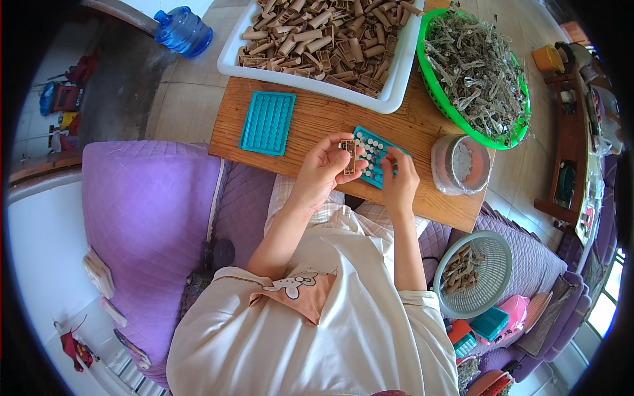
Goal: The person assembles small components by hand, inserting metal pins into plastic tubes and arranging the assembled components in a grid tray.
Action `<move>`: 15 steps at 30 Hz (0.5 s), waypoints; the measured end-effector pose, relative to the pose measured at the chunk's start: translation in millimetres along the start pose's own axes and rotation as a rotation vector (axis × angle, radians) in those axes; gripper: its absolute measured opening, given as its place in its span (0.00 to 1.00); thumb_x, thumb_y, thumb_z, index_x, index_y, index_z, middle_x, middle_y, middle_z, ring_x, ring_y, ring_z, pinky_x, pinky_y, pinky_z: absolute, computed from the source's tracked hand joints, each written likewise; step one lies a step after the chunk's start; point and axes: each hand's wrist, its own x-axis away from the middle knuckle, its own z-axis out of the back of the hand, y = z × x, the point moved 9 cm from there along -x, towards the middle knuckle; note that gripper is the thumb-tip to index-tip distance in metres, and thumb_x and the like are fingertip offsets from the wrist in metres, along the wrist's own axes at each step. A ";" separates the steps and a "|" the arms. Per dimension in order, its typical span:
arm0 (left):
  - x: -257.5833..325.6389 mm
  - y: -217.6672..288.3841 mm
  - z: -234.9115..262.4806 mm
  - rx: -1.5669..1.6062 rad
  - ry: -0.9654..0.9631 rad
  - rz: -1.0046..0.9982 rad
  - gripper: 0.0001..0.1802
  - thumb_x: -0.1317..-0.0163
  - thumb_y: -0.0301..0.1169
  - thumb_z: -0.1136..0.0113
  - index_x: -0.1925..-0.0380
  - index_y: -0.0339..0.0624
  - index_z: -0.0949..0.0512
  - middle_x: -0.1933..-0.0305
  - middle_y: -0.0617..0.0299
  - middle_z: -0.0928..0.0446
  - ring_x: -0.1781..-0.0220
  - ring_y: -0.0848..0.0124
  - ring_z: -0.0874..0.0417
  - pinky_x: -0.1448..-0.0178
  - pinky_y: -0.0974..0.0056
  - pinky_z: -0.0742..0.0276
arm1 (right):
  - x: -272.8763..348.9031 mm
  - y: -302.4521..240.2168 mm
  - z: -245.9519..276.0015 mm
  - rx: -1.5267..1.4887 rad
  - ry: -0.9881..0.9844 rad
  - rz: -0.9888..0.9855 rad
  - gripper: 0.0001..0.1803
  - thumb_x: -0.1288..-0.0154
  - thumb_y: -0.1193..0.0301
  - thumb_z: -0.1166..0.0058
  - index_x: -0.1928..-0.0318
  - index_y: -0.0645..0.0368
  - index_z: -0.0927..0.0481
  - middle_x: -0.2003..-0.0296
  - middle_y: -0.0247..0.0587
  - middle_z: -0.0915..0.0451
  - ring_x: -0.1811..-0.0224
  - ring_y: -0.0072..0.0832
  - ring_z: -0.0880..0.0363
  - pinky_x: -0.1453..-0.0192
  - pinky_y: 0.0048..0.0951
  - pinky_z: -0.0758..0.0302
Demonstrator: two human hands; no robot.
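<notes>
Left hand pinches a small brown rectangular tube piece between thumb and fingers, long axis running near-to-far, upright in view. Piece sits just left of the teal grid tray on the wooden table. Right hand rests on tray's near right edge, fingers curled on it; whether they're gripping, can't tell.

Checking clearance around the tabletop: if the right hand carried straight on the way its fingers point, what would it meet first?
Probably the teal tray that the right hand already touches; depth is unclear.
</notes>
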 end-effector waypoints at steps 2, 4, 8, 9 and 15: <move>2.4 -4.6 -4.3 -0.039 -0.036 0.048 0.18 0.43 0.30 0.48 0.52 0.40 0.36 0.57 0.53 0.27 0.59 0.66 0.22 0.61 0.68 0.22 | 1.7 -18.0 21.5 -0.200 0.153 0.036 0.11 0.49 0.80 0.48 0.62 0.60 0.29 0.71 0.43 0.26 0.72 0.34 0.25 0.70 0.27 0.28; 4.8 -5.7 -7.9 -0.045 -0.050 0.051 0.19 0.43 0.30 0.48 0.52 0.39 0.36 0.59 0.55 0.27 0.60 0.68 0.22 0.62 0.69 0.21 | 2.4 -39.4 26.6 -0.276 0.176 0.072 0.12 0.50 0.81 0.48 0.63 0.60 0.29 0.71 0.42 0.26 0.73 0.33 0.25 0.70 0.26 0.28; 4.6 -11.7 -18.6 -0.018 -0.122 0.048 0.18 0.44 0.27 0.48 0.53 0.39 0.36 0.64 0.60 0.27 0.63 0.74 0.23 0.63 0.70 0.21 | -3.1 -69.1 28.1 -0.265 0.142 0.228 0.11 0.53 0.84 0.47 0.66 0.62 0.27 0.71 0.40 0.24 0.67 0.28 0.24 0.65 0.25 0.27; 3.9 -11.7 -19.4 -0.018 -0.123 0.048 0.18 0.44 0.27 0.48 0.53 0.39 0.36 0.64 0.60 0.27 0.63 0.74 0.23 0.63 0.70 0.21 | -2.2 -78.7 26.0 -0.183 0.121 0.337 0.11 0.54 0.85 0.47 0.67 0.62 0.27 0.71 0.40 0.24 0.66 0.29 0.23 0.64 0.25 0.27; 0.9 -17.2 -11.3 -0.101 -0.048 0.081 0.12 0.41 0.26 0.55 0.56 0.39 0.35 0.64 0.61 0.26 0.63 0.74 0.23 0.63 0.70 0.22 | 2.8 -60.1 23.9 -0.281 0.040 0.242 0.12 0.55 0.83 0.46 0.66 0.61 0.26 0.70 0.42 0.24 0.67 0.37 0.25 0.66 0.30 0.28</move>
